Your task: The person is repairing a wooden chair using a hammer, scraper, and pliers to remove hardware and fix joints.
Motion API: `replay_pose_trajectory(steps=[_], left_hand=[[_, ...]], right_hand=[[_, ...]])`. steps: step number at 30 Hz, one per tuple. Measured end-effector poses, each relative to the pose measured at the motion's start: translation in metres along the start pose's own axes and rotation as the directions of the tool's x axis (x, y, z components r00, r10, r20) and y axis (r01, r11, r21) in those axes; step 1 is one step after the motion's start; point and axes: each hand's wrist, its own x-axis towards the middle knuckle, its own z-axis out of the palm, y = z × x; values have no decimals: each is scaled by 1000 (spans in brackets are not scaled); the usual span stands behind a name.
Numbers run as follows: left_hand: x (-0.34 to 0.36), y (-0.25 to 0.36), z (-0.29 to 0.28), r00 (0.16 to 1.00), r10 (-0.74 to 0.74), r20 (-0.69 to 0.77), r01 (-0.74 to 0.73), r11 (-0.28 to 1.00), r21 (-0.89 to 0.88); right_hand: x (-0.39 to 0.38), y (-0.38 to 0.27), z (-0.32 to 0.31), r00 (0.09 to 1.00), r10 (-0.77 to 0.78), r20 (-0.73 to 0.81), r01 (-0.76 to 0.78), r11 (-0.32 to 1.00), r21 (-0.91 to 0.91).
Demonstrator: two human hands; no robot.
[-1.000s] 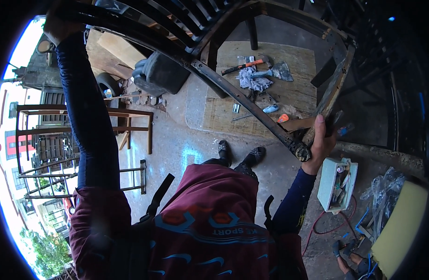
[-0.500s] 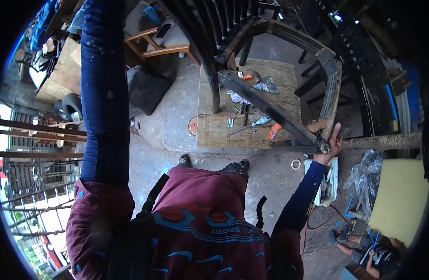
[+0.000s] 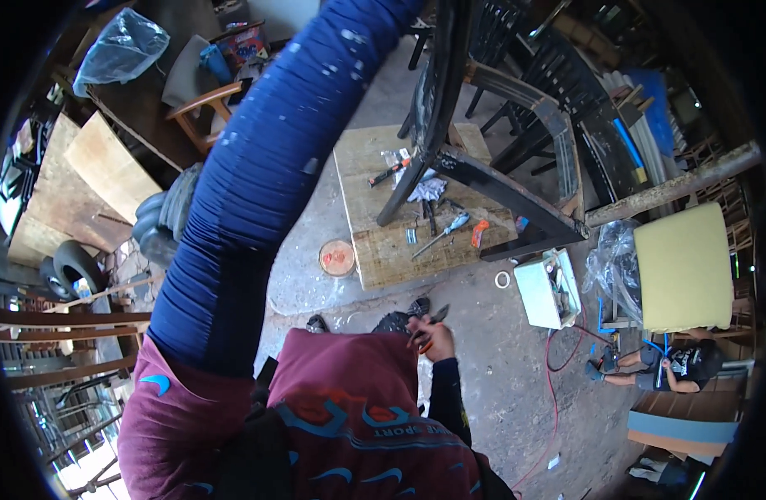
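My left arm in its blue sleeve [image 3: 283,142] reaches up past the upper edge beside the chair's dark post, and its hand is out of view. In front of my waist, my right hand [image 3: 435,342] is closed on a small orange-handled tool [image 3: 439,315] with a dark, pointed head. Its exact kind is unclear. A black wooden chair frame [image 3: 508,193], without a seat panel, leans tilted over the low wooden table [image 3: 370,271]. One of its legs comes down toward the tabletop. A screwdriver [image 3: 444,235], an orange packet [image 3: 479,233] and a crumpled pale cloth [image 3: 427,190] lie there.
Right of the table stand a white bin [image 3: 545,292] and a yellow padded panel [image 3: 683,267]. A red hose [image 3: 556,400] crosses the floor. Another person [image 3: 687,367] sits at the far right. Black chairs [image 3: 558,79] stand behind; tyres [image 3: 162,221] are stacked left.
My right hand has let go of the chair frame's corner and come back to my waist, now with the orange-handled tool. The view has shifted, and my left arm now slants rightward across it.
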Motion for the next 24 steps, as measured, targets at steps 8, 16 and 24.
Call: replay_pose_trajectory(steps=[8,16,24], left_hand=[[-6,17,-6,994,-96,-59,97,995,6],[-4,6,2,990,-88,-109,96,993,68],[-3,4,-3,992,44,-121,-36,997,69]], right_hand=[[-60,36,38,999,9,32,-5,992,-124],[-80,36,60,902,-407,146,361,522,-773],[-61,52,66,895,-436,90,394,682,-617]])
